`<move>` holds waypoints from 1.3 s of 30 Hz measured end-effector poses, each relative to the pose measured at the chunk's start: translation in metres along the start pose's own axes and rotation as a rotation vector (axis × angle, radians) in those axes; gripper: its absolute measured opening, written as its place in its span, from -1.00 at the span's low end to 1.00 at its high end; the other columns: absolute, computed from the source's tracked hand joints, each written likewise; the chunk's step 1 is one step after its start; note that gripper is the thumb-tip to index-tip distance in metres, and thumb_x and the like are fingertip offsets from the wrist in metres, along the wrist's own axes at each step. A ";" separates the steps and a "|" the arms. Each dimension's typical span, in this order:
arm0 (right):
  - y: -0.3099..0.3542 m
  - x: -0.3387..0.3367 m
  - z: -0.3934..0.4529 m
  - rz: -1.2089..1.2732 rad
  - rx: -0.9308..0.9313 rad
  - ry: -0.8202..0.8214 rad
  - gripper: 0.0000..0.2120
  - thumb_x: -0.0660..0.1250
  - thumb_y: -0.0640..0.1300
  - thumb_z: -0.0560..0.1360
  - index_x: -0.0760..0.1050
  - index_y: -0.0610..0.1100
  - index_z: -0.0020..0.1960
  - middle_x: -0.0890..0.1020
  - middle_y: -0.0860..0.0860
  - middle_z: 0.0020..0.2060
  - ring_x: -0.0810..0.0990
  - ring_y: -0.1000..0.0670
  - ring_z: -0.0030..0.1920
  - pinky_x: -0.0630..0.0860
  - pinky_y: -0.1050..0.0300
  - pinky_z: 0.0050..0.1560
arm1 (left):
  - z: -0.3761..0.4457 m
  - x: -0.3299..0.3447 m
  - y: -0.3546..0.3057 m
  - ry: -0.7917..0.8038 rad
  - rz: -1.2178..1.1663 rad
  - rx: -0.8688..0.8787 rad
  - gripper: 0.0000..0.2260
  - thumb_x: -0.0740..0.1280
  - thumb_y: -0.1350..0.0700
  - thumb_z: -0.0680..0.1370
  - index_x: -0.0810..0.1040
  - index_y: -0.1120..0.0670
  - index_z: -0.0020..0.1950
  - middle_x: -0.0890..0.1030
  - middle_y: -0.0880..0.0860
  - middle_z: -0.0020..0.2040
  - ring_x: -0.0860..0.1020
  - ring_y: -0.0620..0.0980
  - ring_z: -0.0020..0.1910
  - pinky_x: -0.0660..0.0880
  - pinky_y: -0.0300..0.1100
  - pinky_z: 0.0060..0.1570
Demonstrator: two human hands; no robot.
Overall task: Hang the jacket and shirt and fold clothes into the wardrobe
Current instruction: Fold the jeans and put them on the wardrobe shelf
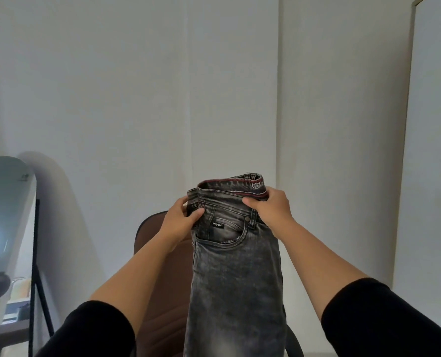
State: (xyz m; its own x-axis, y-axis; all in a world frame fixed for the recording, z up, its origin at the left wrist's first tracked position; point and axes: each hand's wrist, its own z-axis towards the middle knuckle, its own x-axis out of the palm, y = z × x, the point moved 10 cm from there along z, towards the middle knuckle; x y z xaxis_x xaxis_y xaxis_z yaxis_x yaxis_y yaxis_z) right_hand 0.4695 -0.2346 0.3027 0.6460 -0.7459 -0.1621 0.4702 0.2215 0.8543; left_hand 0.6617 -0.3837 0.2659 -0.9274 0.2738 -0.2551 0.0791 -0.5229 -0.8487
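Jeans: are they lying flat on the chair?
No, both hands, left hand and right hand, hold the jeans up by the waistband.

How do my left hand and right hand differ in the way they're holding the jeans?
The left hand pinches the waistband's left edge, thumb pressed on the front by the pocket, while the right hand clamps the right side of the waistband with its back toward the camera. The left hand sits slightly lower than the right hand. Both grip the top of the grey jeans, which hang down in front of a brown chair.
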 end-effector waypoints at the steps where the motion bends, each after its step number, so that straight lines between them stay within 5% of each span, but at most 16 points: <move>1: 0.004 0.001 0.001 -0.024 -0.021 0.001 -0.74 0.49 -0.18 0.38 0.62 -0.10 0.06 0.67 -0.01 -0.02 0.60 -0.01 0.00 0.49 0.12 0.10 | 0.000 -0.002 0.004 -0.004 0.029 -0.010 -0.52 0.43 0.03 0.46 0.40 0.03 0.34 0.58 0.03 0.16 0.55 -0.01 0.12 0.47 -0.02 0.21; 7: 0.015 0.015 0.005 -0.213 -0.134 0.083 -0.69 0.45 -0.16 0.43 0.56 -0.11 0.16 0.64 -0.03 0.07 0.57 -0.02 0.07 0.42 0.17 0.09 | -0.001 0.013 -0.010 0.017 0.037 0.022 -0.81 0.32 0.13 0.55 0.54 0.06 0.16 0.61 0.01 0.10 0.55 -0.01 0.09 0.46 -0.08 0.18; 12: 0.002 0.019 0.018 -0.394 -0.125 0.151 -0.47 0.48 0.00 0.39 0.38 -0.07 0.28 0.42 -0.10 0.18 0.37 -0.11 0.27 0.35 -0.07 0.32 | 0.003 0.026 -0.015 0.093 -0.223 -0.053 -0.81 0.22 0.28 0.59 0.54 0.12 0.14 0.62 0.11 0.13 0.58 0.05 0.10 0.48 -0.01 0.20; 16: -0.039 0.003 0.009 -0.097 0.051 0.233 0.09 0.57 0.23 0.13 0.05 0.16 0.49 0.24 0.01 0.39 0.27 -0.08 0.39 0.28 -0.14 0.39 | 0.007 0.025 -0.027 0.099 -0.331 0.017 -0.79 0.22 0.31 0.57 0.54 0.09 0.11 0.63 0.09 0.08 0.58 0.08 0.11 0.49 0.00 0.18; 18: -0.068 0.012 -0.011 0.190 0.222 0.396 0.18 0.59 0.21 0.08 -0.05 0.19 0.51 0.30 0.10 0.37 0.37 -0.05 0.34 0.38 -0.06 0.30 | 0.010 0.022 -0.034 0.100 -0.367 0.050 -0.78 0.22 0.33 0.57 0.53 0.11 0.12 0.62 0.12 0.11 0.57 0.11 0.14 0.47 0.02 0.20; 20: -0.081 0.020 -0.027 0.311 0.276 0.490 0.06 0.62 0.19 0.04 0.19 0.12 0.43 0.48 0.06 0.30 0.51 -0.02 0.22 0.53 0.05 0.11 | 0.015 0.016 -0.041 0.091 -0.372 0.077 -0.78 0.21 0.34 0.57 0.51 0.16 0.17 0.60 0.15 0.14 0.56 0.12 0.15 0.46 0.02 0.21; 23: -0.075 0.022 -0.025 0.316 0.252 0.409 -0.47 0.56 -0.06 0.25 0.54 -0.11 0.18 0.65 -0.06 0.09 0.63 0.00 0.03 0.55 0.19 -0.06 | 0.022 0.002 -0.044 0.013 -0.310 0.102 -0.77 0.24 0.33 0.56 0.49 0.16 0.19 0.59 0.12 0.13 0.54 0.14 0.17 0.45 0.00 0.21; 27: -0.037 0.023 -0.010 0.418 0.152 0.267 -0.75 0.51 -0.22 0.35 0.61 -0.12 0.02 0.69 -0.02 -0.08 0.65 0.02 -0.08 0.55 0.21 -0.09 | 0.010 -0.021 -0.049 -0.074 -0.179 0.094 -0.61 0.24 0.15 0.59 0.28 0.13 0.40 0.49 0.01 0.16 0.49 -0.05 0.10 0.46 -0.34 -0.05; 31: -0.011 0.027 0.007 0.492 0.097 0.161 -0.84 0.51 -0.23 0.35 0.61 -0.07 -0.11 0.68 -0.03 -0.12 0.64 -0.05 -0.07 0.55 0.07 0.07 | -0.015 -0.013 0.016 0.096 -0.141 -0.085 -0.16 0.34 -0.07 0.49 -0.22 -0.12 0.52 0.46 0.04 0.28 0.47 0.02 0.22 0.35 -0.10 0.25; 33: -0.002 0.031 0.014 0.526 0.106 0.154 -0.84 0.51 -0.20 0.35 0.61 -0.08 -0.11 0.68 -0.06 -0.11 0.65 -0.07 -0.07 0.56 0.01 0.10 | -0.031 0.000 0.051 0.174 -0.142 -0.160 -0.01 0.42 -0.16 0.37 -0.31 -0.21 0.48 0.43 0.11 0.36 0.41 0.05 0.33 0.30 -0.04 0.29; 39: 0.030 0.047 0.028 0.560 0.095 0.228 -0.86 0.50 -0.18 0.37 0.61 -0.09 -0.09 0.68 -0.11 -0.08 0.65 -0.12 -0.03 0.56 -0.04 0.10 | -0.054 0.048 0.068 0.282 -0.311 -0.100 0.17 0.57 -0.33 0.00 0.05 -0.09 0.47 0.41 -0.04 0.35 0.42 -0.06 0.31 0.36 -0.05 0.34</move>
State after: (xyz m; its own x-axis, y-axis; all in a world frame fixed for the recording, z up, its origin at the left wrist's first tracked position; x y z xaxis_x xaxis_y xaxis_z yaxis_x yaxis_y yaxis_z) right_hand 0.4971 -0.2811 0.3341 0.8967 -0.3773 0.2315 -0.0265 0.4763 0.8789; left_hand 0.6421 -0.3628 0.1711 -0.7774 0.6233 -0.0851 -0.1401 -0.3033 -0.9425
